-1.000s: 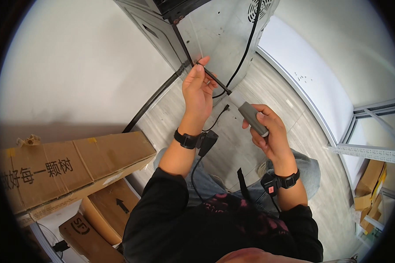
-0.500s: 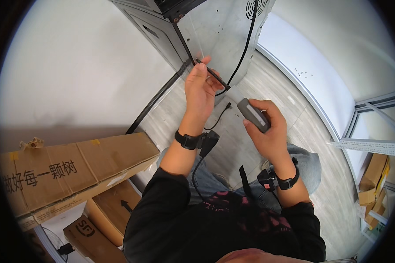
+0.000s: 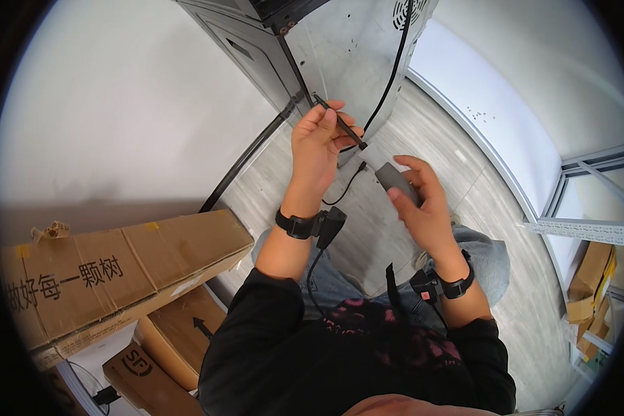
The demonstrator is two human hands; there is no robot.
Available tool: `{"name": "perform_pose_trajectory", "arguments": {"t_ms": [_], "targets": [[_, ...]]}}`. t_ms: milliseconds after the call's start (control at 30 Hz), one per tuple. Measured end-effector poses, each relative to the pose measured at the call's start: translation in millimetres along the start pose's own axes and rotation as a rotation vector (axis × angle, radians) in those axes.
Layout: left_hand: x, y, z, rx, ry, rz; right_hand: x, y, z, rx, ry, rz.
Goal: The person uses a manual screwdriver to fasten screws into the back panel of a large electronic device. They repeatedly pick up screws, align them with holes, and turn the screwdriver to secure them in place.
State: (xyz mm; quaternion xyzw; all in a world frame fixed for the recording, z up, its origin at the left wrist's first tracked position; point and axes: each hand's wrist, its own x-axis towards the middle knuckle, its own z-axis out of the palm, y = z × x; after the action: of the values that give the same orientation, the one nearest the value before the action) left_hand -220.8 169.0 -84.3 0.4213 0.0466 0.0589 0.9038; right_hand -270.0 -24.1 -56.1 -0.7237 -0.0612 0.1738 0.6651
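My left hand (image 3: 312,149) is closed around a thin dark rod (image 3: 344,127). The rod slants down to the right, its blunt lower end pointing toward my right hand. Behind the fingers stands a light grey metal cabinet (image 3: 347,66). In my right hand (image 3: 428,211), thumb and fingers grip a grey, rounded, oblong block (image 3: 395,182), whose exact kind I cannot make out. A small gap separates the block from the rod's end. Below them a short black cable with a plug (image 3: 362,166) lies by the floor.
A black cable (image 3: 397,62) runs down the cabinet's side. At the lower left are a long cardboard box (image 3: 139,256) and an open carton (image 3: 187,319). White wall panels (image 3: 492,104) and a metal frame (image 3: 582,232) stand on the right, with folded cardboard (image 3: 589,277) below.
The grey block has turned in my right hand, so its pale strip is out of sight. My left hand and the rod have shifted slightly, and the rod's lower end sits a little lower.
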Motion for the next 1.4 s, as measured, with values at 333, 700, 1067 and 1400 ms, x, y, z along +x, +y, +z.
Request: {"name": "perform_pose_trajectory", "arguments": {"t_ms": [333,700,1067,1400], "targets": [[0.8,0.1,-6.7,0.141,-0.077,0.0,1.7,-6.2,-4.1,0.323,-0.062,0.093],[-1.7,2.4,-1.4,0.191,-0.07,-0.074,5.1,20.6,-0.9,0.035,0.001,-0.106],[-0.8,3.3,-0.7,0.229,-0.087,-0.111,10.5,22.4,3.7,0.187,-0.024,-0.048],[-2.8,6.3,-2.6,0.139,-0.117,-0.101,14.3,9.2,-7.1,0.516,-0.199,0.29]]}}
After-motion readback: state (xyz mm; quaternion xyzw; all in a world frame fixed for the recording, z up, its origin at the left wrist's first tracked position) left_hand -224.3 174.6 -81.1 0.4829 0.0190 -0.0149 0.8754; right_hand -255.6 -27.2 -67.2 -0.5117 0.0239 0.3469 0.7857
